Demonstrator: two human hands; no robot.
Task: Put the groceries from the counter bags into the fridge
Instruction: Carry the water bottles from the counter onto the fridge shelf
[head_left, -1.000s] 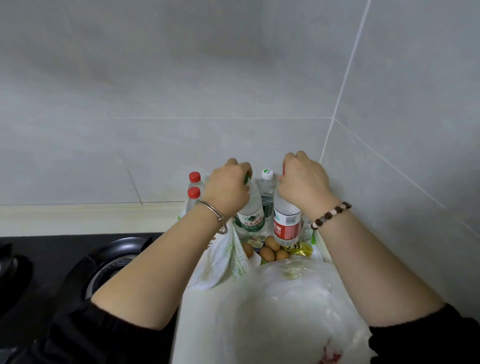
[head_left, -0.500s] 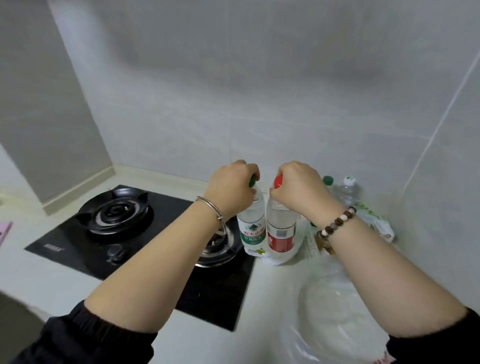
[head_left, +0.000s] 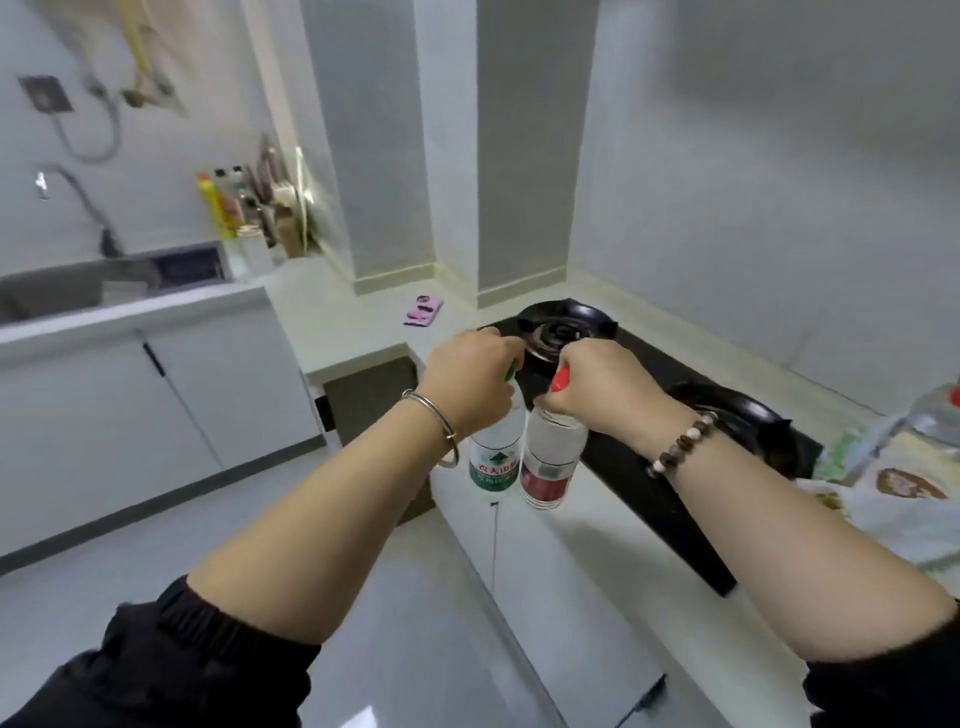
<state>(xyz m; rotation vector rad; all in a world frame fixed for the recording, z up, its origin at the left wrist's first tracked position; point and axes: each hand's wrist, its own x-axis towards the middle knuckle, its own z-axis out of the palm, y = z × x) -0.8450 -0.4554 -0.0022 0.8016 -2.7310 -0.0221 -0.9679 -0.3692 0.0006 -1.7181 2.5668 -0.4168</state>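
Over the desk (head_left: 587, 535) edge by the black hob (head_left: 644, 364), the left hand (head_left: 470, 387) curls its fingers (head_left: 496, 347) round the neck of the green-label bottle (head_left: 496, 460). The right hand (head_left: 605, 387) grips the red-label bottle (head_left: 548, 465) likewise, both upright, side by side.

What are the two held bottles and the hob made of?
Green-label bottle: clear, glossy thin plastic, probably PET; see-through wall, printed wrap label. Red-label bottle: same look, with a red cap that looks plastic. Hob: glossy black top, probably glass, though the blur leaves that open.
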